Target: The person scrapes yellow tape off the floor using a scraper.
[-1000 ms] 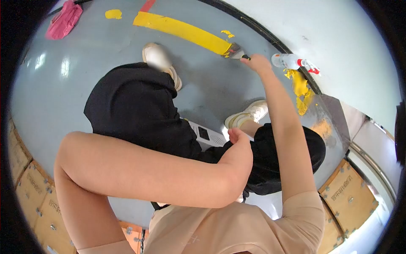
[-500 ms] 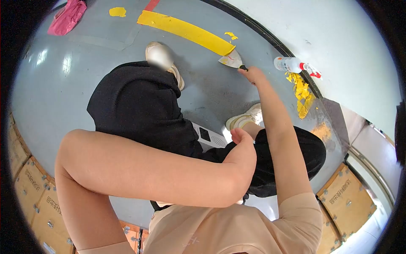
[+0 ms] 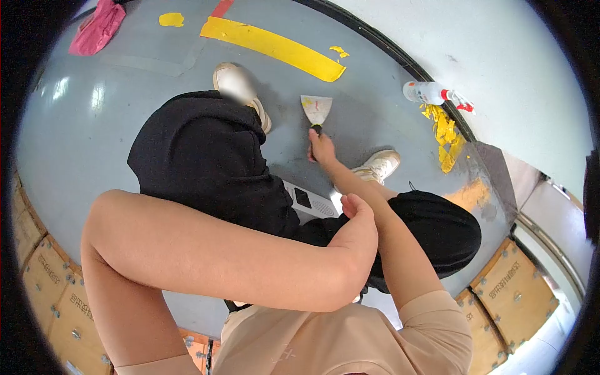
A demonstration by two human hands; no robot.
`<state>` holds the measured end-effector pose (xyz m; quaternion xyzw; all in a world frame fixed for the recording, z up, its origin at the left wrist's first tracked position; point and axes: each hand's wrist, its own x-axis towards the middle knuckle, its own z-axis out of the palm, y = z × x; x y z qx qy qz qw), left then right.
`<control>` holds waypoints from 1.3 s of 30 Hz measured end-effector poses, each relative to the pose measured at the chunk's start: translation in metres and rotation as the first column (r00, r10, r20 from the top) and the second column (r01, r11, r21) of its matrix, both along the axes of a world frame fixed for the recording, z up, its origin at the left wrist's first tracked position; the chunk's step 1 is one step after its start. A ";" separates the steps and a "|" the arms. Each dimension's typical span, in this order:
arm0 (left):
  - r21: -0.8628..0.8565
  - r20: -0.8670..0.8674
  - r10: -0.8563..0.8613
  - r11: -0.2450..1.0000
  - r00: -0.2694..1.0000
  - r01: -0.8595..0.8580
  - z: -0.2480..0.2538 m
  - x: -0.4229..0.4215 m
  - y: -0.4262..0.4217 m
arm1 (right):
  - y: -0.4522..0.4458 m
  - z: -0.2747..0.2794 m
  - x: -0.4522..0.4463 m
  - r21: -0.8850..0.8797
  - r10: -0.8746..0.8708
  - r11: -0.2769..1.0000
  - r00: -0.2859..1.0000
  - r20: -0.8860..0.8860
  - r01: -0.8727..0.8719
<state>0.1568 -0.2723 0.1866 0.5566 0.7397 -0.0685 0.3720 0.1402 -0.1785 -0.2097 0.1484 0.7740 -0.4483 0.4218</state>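
Note:
My right hand is closed around the dark handle of a scraper. Its wide metal blade points away from me, above the grey floor and apart from the yellow tape strip. Yellow smears and a reddish mark show on the blade. My left forearm lies across my lap, and my left hand rests by my right knee beside the right forearm. Most of its fingers are hidden, so its grip does not show. Small yellow scraps lie just past the strip's right end.
A spray bottle lies by the wall, next to a heap of yellow peelings. A pink cloth and a yellow patch are at the far left. Between my legs is a grey-white device. Wooden boxes stand behind.
My right hand has drawn the scraper back and left, off the right end of the yellow strip. The blade has turned to point forward. My left hand has barely moved.

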 end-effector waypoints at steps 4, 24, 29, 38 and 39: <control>-0.008 -0.017 -0.005 1.000 1.000 0.005 0.002 -0.004 -0.001 | -0.033 0.014 0.002 -0.143 -0.263 0.952 0.963 0.062 0.269; 0.000 -0.029 0.055 0.998 0.998 -0.055 0.000 -0.005 -0.006 | -0.042 0.007 -0.042 -0.067 -0.305 0.950 0.952 0.039 0.307; -0.004 0.020 0.031 1.000 0.999 -0.031 -0.001 -0.012 -0.008 | -0.044 0.021 -0.049 -0.161 -0.359 0.913 0.925 0.124 0.376; -0.011 -0.020 0.052 0.999 0.998 -0.052 -0.004 -0.003 -0.005 | -0.045 0.002 -0.063 -0.150 -0.371 0.906 0.914 0.166 0.395; -0.012 -0.010 0.050 0.999 0.999 -0.050 -0.005 -0.002 -0.005 | -0.042 0.004 -0.066 -0.147 -0.361 0.911 0.916 0.173 0.386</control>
